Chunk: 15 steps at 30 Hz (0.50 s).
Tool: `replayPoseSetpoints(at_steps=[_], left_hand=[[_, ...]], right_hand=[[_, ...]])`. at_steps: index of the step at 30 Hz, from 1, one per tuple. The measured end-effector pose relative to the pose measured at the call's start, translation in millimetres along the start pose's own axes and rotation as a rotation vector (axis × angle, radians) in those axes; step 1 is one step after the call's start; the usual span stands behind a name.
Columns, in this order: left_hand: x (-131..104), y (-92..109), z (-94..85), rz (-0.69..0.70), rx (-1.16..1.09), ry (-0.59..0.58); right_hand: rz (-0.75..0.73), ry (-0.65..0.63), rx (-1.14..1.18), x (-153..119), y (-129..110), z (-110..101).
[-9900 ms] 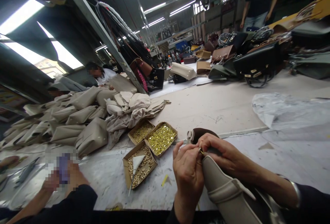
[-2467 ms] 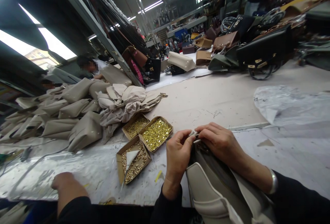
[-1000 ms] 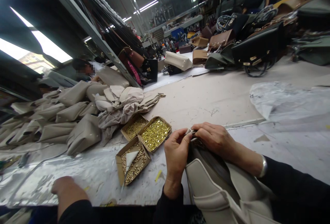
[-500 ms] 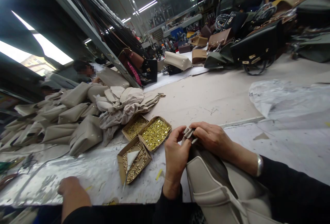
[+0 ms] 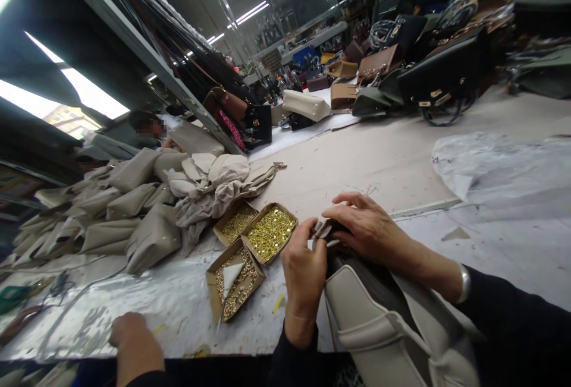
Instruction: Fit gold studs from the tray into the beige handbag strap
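Note:
A beige handbag (image 5: pixel 361 304) with a dark lining stands tilted at the front edge of the table, its mouth gaping. My left hand (image 5: pixel 303 274) is closed, thumb and fingers pinching a small beige strap tab (image 5: pixel 322 228) at the bag's far end. Over the same end reaches my right hand (image 5: pixel 370 229), fingers spread, one fingertip near the tab and the thumb lower by the bag's edge. Whatever lies under the right fingers is hidden. Left of my hands are cardboard trays: one of gold screws (image 5: pixel 270 232), one of small gold studs (image 5: pixel 236 304) with a white pointed piece in it.
Another person's hand (image 5: pixel 134 336) rests on the table at the lower left. Beige bags (image 5: pixel 154 235) are heaped behind it, beside a smaller third tray (image 5: pixel 236 220). Clear plastic sheeting (image 5: pixel 504 167) lies at right. Finished handbags (image 5: pixel 441 72) line the far side.
My right hand has loosened from the tab, its fingers lifting and spreading. My left hand keeps its pinch. The other person's hand has shifted slightly right in view.

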<state>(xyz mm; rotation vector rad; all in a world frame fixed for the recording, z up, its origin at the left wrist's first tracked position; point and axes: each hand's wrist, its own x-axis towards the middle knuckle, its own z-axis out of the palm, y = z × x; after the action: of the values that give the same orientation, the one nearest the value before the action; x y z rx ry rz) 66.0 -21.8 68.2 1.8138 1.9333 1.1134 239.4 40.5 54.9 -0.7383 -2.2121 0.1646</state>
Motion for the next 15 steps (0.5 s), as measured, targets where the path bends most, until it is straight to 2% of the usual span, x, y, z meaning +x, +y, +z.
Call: replayPoseSetpoints(at_steps=[3, 7, 15], left_hand=[[-3, -4, -0.3, 0.055, 0.058, 0.029], [-8, -11, -6.2, 0.073, 0.108, 0.080], [-6, -26, -14.6, -0.064, -0.013, 0.110]], right_hand=[[-0.005, -0.122, 0.076, 10, 6, 1], [0.106, -0.220, 0.223, 20, 10, 11], [0.066, -0.163, 0.264, 24, 4, 28]])
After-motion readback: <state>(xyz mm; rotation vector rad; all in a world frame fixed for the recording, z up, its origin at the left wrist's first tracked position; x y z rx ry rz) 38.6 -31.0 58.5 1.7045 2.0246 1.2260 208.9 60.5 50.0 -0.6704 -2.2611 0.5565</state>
